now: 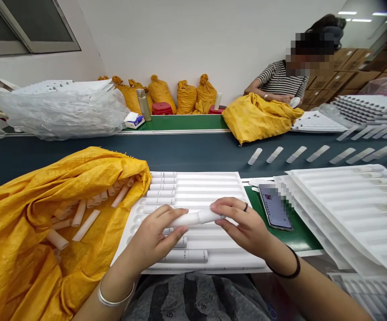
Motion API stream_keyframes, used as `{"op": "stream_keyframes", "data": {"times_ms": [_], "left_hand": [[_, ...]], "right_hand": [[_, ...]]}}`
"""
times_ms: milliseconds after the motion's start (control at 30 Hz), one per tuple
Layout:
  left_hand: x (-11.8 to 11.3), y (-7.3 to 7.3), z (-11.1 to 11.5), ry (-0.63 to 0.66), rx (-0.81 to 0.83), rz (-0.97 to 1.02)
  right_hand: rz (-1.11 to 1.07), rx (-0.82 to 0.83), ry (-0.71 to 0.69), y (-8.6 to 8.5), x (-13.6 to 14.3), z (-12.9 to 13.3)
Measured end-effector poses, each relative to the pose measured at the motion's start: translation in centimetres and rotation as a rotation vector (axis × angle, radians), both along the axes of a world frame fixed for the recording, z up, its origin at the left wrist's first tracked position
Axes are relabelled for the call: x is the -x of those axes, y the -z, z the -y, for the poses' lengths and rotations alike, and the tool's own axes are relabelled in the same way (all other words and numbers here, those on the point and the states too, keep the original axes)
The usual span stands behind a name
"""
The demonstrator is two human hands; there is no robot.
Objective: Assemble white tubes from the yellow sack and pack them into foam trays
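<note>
Between my two hands, above the tray, lies a white plastic tube [193, 218] held nearly level, with a seam near its middle. The fingers of my left hand [156, 234] pinch its left end. At the right end, the fingertips of my right hand [242, 223] grip it. Below is a white grooved tray [220, 240], where several printed white tubes [160, 193] lie in the left ends of the grooves. One printed tube [188, 256] rests in a groove near the front. Beside my left hand, a yellow woven sack [120, 165] gapes around several loose tubes [86, 225].
A phone [275, 207] lies right of the tray, by stacked grooved trays [343, 209]. A dark conveyor belt [193, 154] crosses behind, with several tubes [296, 154] standing aslant on it. Across it, a person [283, 78] works beside another yellow sack [260, 116].
</note>
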State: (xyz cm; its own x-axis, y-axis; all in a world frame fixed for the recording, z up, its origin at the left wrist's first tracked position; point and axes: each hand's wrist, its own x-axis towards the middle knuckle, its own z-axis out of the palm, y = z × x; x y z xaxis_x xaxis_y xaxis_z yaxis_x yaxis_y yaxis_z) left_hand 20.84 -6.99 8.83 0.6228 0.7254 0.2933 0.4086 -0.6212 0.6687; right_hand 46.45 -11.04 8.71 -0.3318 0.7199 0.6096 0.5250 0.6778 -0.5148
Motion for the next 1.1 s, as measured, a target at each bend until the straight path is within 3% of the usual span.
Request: {"op": "stream_keyframes", "data": {"times_ms": [100,267,400,600,700,867,933,1100], "left_hand": [[-0.4,-0.1,0.3,-0.009,-0.023,-0.028],[-1.0,0.2,0.7,-0.02,-0.246,0.059],[-1.1,0.6,0.7,-0.021,-0.399,0.062],[-0.8,1.0,0.7,0.001,-0.5,0.019],[-0.7,1.0,0.7,0.005,-0.478,0.042],[-0.7,0.6,0.3,-0.018,-0.127,0.011],[-0.9,0.7,0.2,-0.02,-0.068,0.022],[-1.2,1.9,-0.1,-0.047,-0.289,0.087]], "right_hand": [[0.098,0.037,-0.07,-0.3,-0.1,-0.2],[0.089,0.132,-0.103,-0.3,0.2,-0.5],[0.05,0.235,-0.071,-0.2,0.2,-0.6],[0.022,0.342,-0.045,-0.6,0.0,-0.6],[0.022,0.372,-0.027,-0.7,0.1,-0.5],[0.069,0.243,-0.075,-0.5,0.4,-0.3],[0.07,0.219,-0.087,-0.3,0.6,-0.4],[-0.012,0.38,-0.008,0.0,0.7,-0.5]]}}
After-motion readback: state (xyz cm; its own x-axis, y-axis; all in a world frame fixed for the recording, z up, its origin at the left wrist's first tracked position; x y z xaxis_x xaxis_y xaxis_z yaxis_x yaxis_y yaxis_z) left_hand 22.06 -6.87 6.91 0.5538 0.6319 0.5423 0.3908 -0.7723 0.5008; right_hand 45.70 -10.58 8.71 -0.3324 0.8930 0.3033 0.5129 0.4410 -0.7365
